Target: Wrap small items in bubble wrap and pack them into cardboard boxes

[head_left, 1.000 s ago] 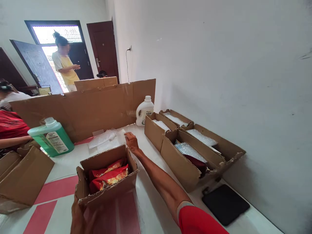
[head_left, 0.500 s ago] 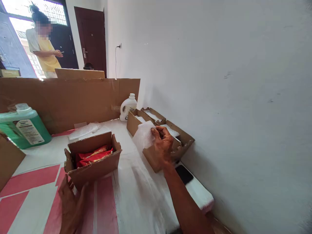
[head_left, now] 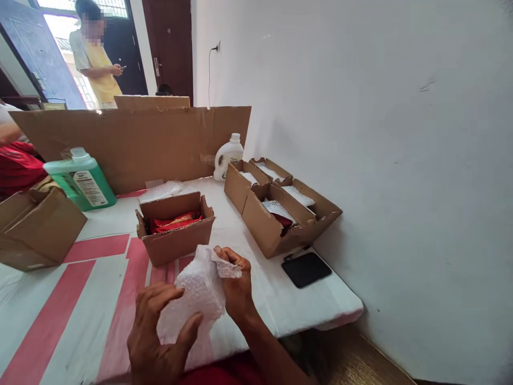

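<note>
A sheet of white bubble wrap [head_left: 196, 294] is held between both my hands above the near edge of the table. My left hand [head_left: 156, 337] grips its lower part with thumb and fingers. My right hand [head_left: 236, 283] pinches its upper right edge. Just beyond the sheet an open cardboard box [head_left: 176, 243] holds red snack packets [head_left: 174, 222].
Open boxes with bubble wrap [head_left: 280, 224] line the wall at right, a black flat object [head_left: 306, 269] beside them. A green jug [head_left: 82, 179], a white jug [head_left: 227, 155], more bubble wrap [head_left: 160, 191] and a cardboard screen [head_left: 132, 141] stand behind. A closed box [head_left: 38, 230] sits left. One person stands by the door; another sits at far left.
My right hand picked a bubble wrap sheet from the back of the table and brought it near. My left hand left the snack box and took hold of the sheet.
</note>
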A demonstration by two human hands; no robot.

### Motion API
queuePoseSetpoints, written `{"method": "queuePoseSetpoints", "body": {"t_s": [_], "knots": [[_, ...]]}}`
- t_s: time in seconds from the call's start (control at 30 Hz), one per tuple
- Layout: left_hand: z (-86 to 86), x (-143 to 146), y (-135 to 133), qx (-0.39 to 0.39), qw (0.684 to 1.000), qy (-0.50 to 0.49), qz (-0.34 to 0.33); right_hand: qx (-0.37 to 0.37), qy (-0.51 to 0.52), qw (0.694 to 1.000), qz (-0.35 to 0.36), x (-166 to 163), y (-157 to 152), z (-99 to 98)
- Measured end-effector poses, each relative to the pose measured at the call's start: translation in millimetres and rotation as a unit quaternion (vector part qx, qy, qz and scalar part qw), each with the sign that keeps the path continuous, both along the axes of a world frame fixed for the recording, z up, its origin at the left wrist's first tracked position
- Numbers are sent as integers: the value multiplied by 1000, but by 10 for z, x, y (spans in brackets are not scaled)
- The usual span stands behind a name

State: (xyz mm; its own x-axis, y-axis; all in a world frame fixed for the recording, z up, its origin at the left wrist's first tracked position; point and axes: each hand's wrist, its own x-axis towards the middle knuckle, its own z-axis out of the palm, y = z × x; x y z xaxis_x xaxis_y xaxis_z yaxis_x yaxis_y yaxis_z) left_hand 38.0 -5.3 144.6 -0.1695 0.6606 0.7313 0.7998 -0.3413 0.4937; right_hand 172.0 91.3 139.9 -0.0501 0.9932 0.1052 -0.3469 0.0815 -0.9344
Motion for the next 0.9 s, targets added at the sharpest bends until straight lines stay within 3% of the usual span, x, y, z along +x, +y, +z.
{"method": "queuePoseSetpoints", "body": {"t_s": [0.1, 0.27, 0.37, 0.47, 0.57, 0.67, 0.77, 0.83, 0.9], "knots": [[-8, 11, 34, -54, 998, 15, 0, 34, -68, 997, -25, -103, -47, -49], [-36, -38, 97, -122, 986, -108, -26, 81, -155, 984, -43, -87, -52, -96], [81, -213, 62, -174, 963, -208, -8, 62, -149, 987, -1, -54, -68, -119], [282, -456, 69, -188, 954, -227, 54, 9, -101, 991, 90, -80, -181, -237], [438, -644, 234, -208, 965, -155, 30, -59, -49, 985, 152, -164, -392, -460], [451, -710, 575, -249, 959, -41, -127, -129, 3, 974, 184, -215, -597, -701], [349, -682, 966, -317, 905, 50, -278, -178, 10, 974, 142, -125, -705, -896], [274, -647, 1152, -347, 885, 111, -290, -204, 2, 975, 90, 15, -733, -996], [225, -605, 1221, -346, 886, 184, -249, -231, 6, 972, 52, 170, -752, -1076]]}}
